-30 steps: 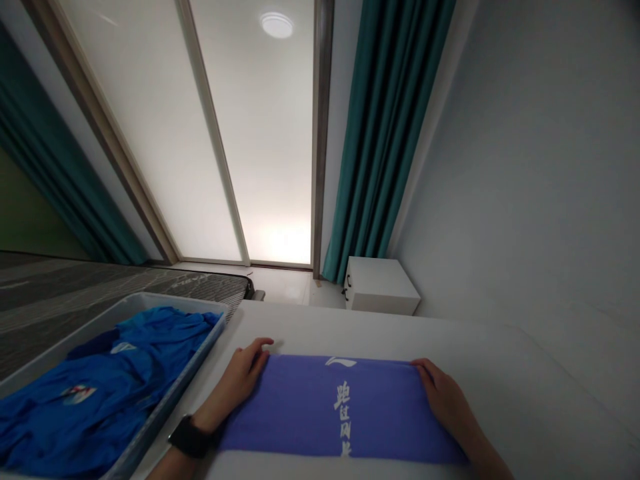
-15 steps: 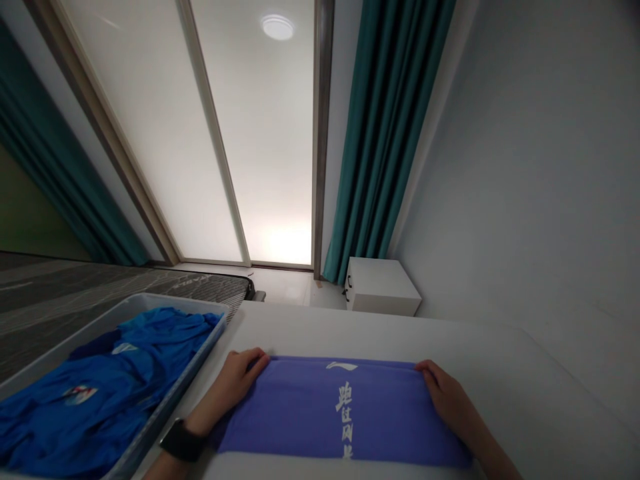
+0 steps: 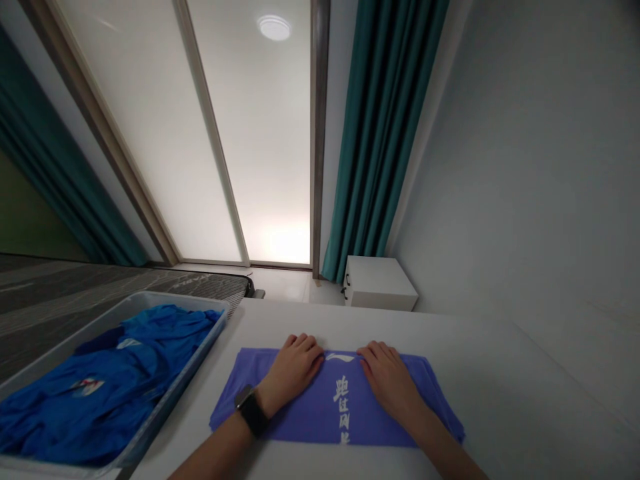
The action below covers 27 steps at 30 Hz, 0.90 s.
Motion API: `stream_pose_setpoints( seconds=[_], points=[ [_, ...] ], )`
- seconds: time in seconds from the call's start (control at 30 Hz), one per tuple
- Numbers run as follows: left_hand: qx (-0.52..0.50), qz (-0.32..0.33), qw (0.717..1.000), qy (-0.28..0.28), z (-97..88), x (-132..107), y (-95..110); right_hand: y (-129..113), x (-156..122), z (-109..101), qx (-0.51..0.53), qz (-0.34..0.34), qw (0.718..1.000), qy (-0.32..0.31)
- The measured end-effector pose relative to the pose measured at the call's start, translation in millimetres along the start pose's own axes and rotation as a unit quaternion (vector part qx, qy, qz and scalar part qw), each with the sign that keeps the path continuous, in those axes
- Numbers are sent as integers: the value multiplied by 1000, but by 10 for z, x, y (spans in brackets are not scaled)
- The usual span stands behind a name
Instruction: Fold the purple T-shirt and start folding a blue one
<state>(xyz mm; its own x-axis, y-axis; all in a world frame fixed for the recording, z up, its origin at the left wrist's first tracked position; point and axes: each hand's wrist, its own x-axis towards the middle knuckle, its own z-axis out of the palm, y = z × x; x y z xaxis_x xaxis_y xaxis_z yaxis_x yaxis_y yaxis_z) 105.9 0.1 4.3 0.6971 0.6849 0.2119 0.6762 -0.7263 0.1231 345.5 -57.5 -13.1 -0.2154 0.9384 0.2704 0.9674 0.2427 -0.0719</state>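
Observation:
A purple shirt (image 3: 320,407), folded into a wide flat strip, lies on the white table (image 3: 280,327). White characters and a white logo run down its middle. My left hand (image 3: 295,365), with a dark watch on the wrist, rests on the shirt left of the logo, fingers laid over the far edge. To the right of the logo, my right hand (image 3: 387,380) lies on the cloth in the same way, its fingertips at the far edge. Both hands are palm down with the fingers stretched forward. The undersides of the hands are hidden.
At the left stands a translucent plastic bin (image 3: 167,393) with crumpled blue clothes (image 3: 125,380) inside. Beyond the table are a small white cabinet (image 3: 380,283), a teal curtain (image 3: 385,147) and frosted sliding doors (image 3: 250,133). A grey wall (image 3: 540,167) rises on the right.
Both hands have moved inward from the shirt's far corners to either side of the logo and now lie on top of the cloth. The side edges of the shirt have been let go.

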Motion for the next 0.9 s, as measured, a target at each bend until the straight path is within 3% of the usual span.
stream_pose_setpoints(
  seconds=[0.1,0.23,0.57,0.8,0.9],
  points=[
    [2,6,1000,-6,109,145,58,-120,147,60,-13,1,1000,-19],
    [-5,0,1000,-9,186,217,14,-93,232,109,-30,8,998,-46],
    [-17,-32,998,-43,145,175,-99,0,348,10,-31,22,990,-137],
    [-22,-67,996,-55,134,182,-117,14,386,25,-32,48,989,-138],
    [-22,-51,997,-45,124,156,-110,-37,319,-21,-46,43,994,-93]
  ],
)
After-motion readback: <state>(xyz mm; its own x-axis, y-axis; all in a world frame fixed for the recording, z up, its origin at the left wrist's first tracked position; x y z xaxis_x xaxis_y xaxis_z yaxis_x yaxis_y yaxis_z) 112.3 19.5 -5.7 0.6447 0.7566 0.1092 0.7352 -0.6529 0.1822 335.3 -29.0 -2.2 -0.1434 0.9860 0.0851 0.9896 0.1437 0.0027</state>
